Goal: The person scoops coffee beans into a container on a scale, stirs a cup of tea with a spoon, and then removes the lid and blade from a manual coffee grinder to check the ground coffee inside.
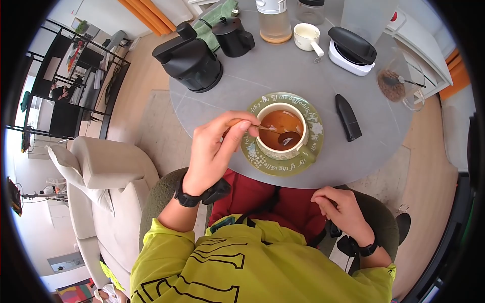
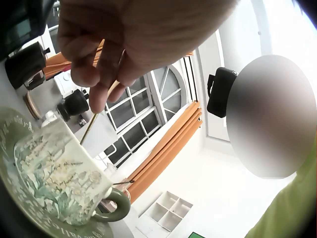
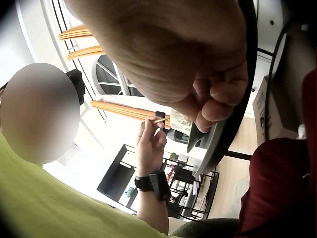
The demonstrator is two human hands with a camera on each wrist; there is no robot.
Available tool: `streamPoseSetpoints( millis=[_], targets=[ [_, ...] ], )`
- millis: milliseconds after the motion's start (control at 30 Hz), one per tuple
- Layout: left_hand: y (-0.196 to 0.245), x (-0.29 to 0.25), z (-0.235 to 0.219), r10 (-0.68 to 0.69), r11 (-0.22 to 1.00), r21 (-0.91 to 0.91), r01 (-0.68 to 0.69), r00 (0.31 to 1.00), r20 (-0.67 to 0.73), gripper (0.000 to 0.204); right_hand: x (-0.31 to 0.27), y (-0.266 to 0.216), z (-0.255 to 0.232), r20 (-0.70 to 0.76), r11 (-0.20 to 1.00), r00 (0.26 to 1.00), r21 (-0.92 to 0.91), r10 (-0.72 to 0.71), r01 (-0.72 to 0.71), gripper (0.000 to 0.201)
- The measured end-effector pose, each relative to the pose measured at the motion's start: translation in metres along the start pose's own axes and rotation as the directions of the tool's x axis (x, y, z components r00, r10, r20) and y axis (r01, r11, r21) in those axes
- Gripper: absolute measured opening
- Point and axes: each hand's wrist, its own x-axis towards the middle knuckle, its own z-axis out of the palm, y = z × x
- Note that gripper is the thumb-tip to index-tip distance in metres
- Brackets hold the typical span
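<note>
My left hand (image 1: 217,149) pinches the thin handle of a spoon (image 1: 289,136) between thumb and fingers. The spoon's bowl dips into amber-brown liquid in a flower-patterned cup (image 2: 62,171). That cup stands upright on a green saucer (image 1: 314,118) with white lettering and flowers, close to the table's near edge. The cup's green handle (image 2: 116,206) shows in the left wrist view. Below the table edge, over the lap, my right hand (image 1: 348,212) hangs loosely curled and holds nothing. From close up, the right wrist view shows its palm and bent fingers (image 3: 218,109).
To the left on the grey table (image 1: 232,86) stand a black kettle (image 1: 194,65) and a black pot (image 1: 232,38). Behind the saucer are a clear container (image 1: 274,22) and a small cream cup (image 1: 305,36). A black handheld device (image 1: 348,118) lies right, near a glass jug (image 1: 394,88).
</note>
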Motion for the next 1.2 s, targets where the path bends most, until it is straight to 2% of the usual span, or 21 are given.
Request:
streamPoseSetpoints(
  millis=[100, 167, 200, 267, 400, 500, 567, 667, 733, 800, 833, 900, 1033, 1067, 1133, 1200],
  targets=[
    [-0.001, 0.003, 0.004, 0.03, 1.0, 0.007, -0.03, 0.999, -0.012, 0.017, 0.0, 0.001, 0.0, -0.001, 1.0, 1.0, -0.006, -0.003, 0.003, 0.004],
    [-0.002, 0.005, 0.004, 0.164, 0.978, 0.143, -0.153, 0.984, -0.067, 0.013, 0.0, 0.001, 0.0, -0.001, 1.0, 1.0, -0.008, -0.005, 0.005, 0.004],
    [-0.001, 0.004, 0.003, 0.163, 0.978, 0.143, -0.153, 0.984, -0.067, 0.013, 0.0, 0.0, -0.001, 0.004, 1.0, 1.0, -0.01, -0.001, 0.001, 0.004],
    [0.003, 0.003, -0.001, 0.144, 0.953, 0.28, -0.111, 0.984, -0.101, 0.012, -0.001, -0.001, -0.001, 0.009, 1.0, 1.0, -0.009, 0.003, -0.003, 0.004],
    [0.004, -0.003, -0.013, 0.132, 0.952, 0.29, -0.095, 0.985, -0.111, 0.012, -0.001, -0.001, -0.001, 0.005, 1.0, 1.0, -0.005, 0.004, -0.004, 0.004],
    [0.004, -0.005, -0.015, 0.078, 0.976, 0.209, -0.066, 0.996, -0.05, 0.013, -0.001, -0.002, 0.0, 0.006, 1.0, 1.0, -0.006, 0.001, -0.001, 0.004],
    [0.0, -0.005, -0.01, 0.0, 0.998, 0.068, 0.001, 1.0, -0.021, 0.015, 0.0, -0.002, 0.001, 0.008, 1.0, 1.0, -0.005, -0.002, 0.002, 0.004],
    [-0.003, -0.003, 0.0, 0.045, 0.999, 0.008, -0.044, 0.999, -0.03, 0.016, -0.001, -0.001, 0.001, 0.007, 1.0, 1.0, -0.009, 0.003, -0.002, 0.004],
    [-0.002, 0.001, 0.002, 0.038, 0.999, 0.01, -0.038, 0.999, -0.028, 0.015, -0.001, 0.001, 0.001, 0.0, 1.0, 1.0, -0.001, -0.019, 0.019, 0.004],
    [-0.002, 0.003, 0.003, 0.162, 0.974, 0.172, -0.147, 0.984, -0.077, 0.013, -0.002, 0.004, 0.002, -0.004, 1.0, 1.0, 0.006, -0.027, 0.027, 0.006],
    [-0.002, 0.002, 0.002, 0.161, 0.974, 0.172, -0.147, 0.984, -0.076, 0.013, -0.002, 0.005, 0.002, -0.01, 0.999, 0.999, 0.014, -0.035, 0.035, 0.007],
    [0.0, 0.002, -0.002, 0.21, 0.929, 0.33, -0.166, 0.972, -0.102, 0.012, -0.002, 0.003, 0.0, -0.004, 1.0, 1.0, -0.001, -0.027, 0.027, 0.01],
    [0.007, -0.004, -0.01, 0.138, 0.941, 0.323, -0.1, 0.986, -0.096, 0.011, -0.001, 0.0, -0.001, 0.0, 0.997, 0.999, -0.059, -0.046, 0.046, 0.02],
    [0.009, -0.005, -0.011, 0.111, 0.955, 0.284, -0.085, 0.991, -0.078, 0.011, -0.001, 0.002, 0.0, 0.0, 0.997, 0.999, -0.058, -0.045, 0.045, 0.02],
    [0.01, -0.006, -0.012, 0.084, 0.967, 0.245, -0.066, 0.995, -0.061, 0.012, -0.001, 0.008, 0.002, -0.018, 0.977, 0.989, -0.157, -0.149, 0.144, 0.024],
    [0.011, -0.006, -0.008, 0.065, 0.992, 0.111, -0.064, 0.998, -0.005, 0.012, 0.0, 0.005, 0.001, -0.022, 0.973, 0.986, -0.17, -0.163, 0.156, 0.025]
  ],
)
